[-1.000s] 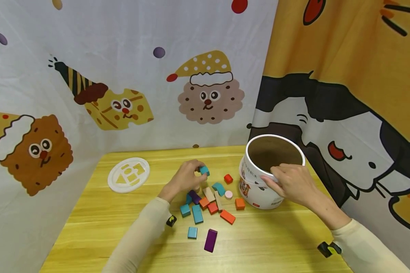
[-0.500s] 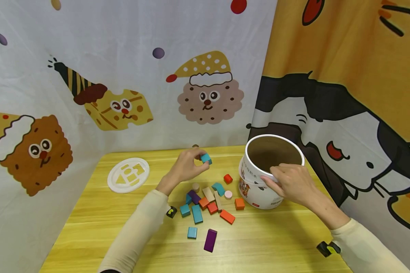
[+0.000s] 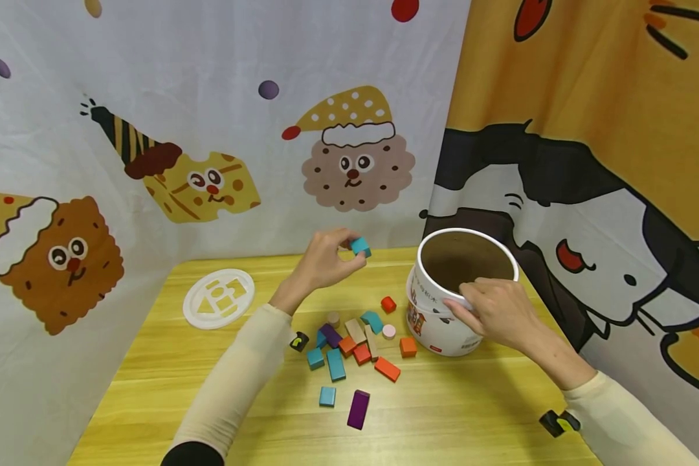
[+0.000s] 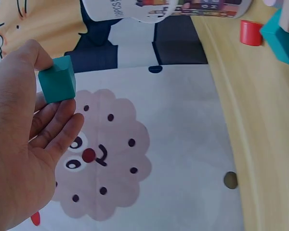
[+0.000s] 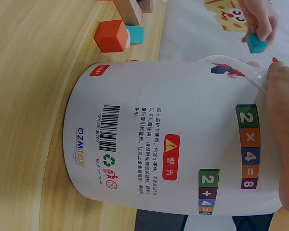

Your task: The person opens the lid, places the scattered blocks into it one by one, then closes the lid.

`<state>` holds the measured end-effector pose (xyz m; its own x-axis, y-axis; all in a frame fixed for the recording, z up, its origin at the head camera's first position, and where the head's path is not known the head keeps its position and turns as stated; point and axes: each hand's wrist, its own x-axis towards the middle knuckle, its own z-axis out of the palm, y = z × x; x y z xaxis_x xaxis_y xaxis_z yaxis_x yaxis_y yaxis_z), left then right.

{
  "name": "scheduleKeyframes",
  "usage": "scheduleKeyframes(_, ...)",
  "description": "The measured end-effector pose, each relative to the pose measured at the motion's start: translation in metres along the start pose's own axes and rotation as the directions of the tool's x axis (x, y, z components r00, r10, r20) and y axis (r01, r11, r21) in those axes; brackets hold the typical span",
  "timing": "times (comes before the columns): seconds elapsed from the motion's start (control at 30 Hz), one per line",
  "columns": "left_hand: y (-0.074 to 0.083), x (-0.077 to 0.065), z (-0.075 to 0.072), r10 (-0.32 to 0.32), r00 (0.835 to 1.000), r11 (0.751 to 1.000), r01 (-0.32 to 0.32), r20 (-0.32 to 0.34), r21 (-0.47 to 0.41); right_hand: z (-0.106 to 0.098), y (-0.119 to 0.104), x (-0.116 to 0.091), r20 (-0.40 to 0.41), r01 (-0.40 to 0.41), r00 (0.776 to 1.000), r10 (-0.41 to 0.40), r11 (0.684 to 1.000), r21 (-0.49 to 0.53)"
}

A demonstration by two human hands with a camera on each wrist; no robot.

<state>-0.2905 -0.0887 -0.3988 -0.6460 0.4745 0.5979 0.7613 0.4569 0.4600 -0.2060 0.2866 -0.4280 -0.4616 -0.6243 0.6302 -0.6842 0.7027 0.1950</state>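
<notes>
At mid-frame in the head view: one blue cube [image 3: 361, 247], pinched between thumb and fingers of the left hand [image 3: 323, 260], raised above the worktop [image 3: 145, 395]; no evident long axis. Right of those fingers, apart from the cube, stands one bucket [image 3: 447, 331], mouth up, its rim gripped by the right hand [image 3: 501, 314]. Lower centre: loose blocks [image 3: 336, 364], scattered on the worktop.

- I see a plain blue cube [image 3: 360, 247] pinched in the left hand [image 3: 326, 260], raised, apart from the bucket [image 3: 441, 331].
- The bucket, white and printed, stands open-topped, its rim gripped by the right hand [image 3: 498, 312].
</notes>
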Motion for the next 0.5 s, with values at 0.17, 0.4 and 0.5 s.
scheduleKeyframes(0.17, 0.009, 0.013, -0.002, -0.004, 1.0, 1.0, 0.004, 0.015, 0.012, -0.001, 0.0, 0.0, 0.013, -0.009, 1.0, 0.009, 1.0, 0.001)
scheduleKeyframes(0.4, 0.022, 0.032, 0.002, 0.043, 0.999, 0.999, -0.043, 0.023, 0.008, 0.0, -0.001, 0.001, -0.021, 0.001, 1.0, -0.001, 1.0, -0.002)
scheduleKeyframes(0.5, 0.029, 0.042, 0.006, 0.074, 0.997, 0.997, -0.074, 0.021, 0.005, 0.001, -0.001, 0.001, -0.039, 0.01, 0.999, -0.01, 1.0, -0.004)
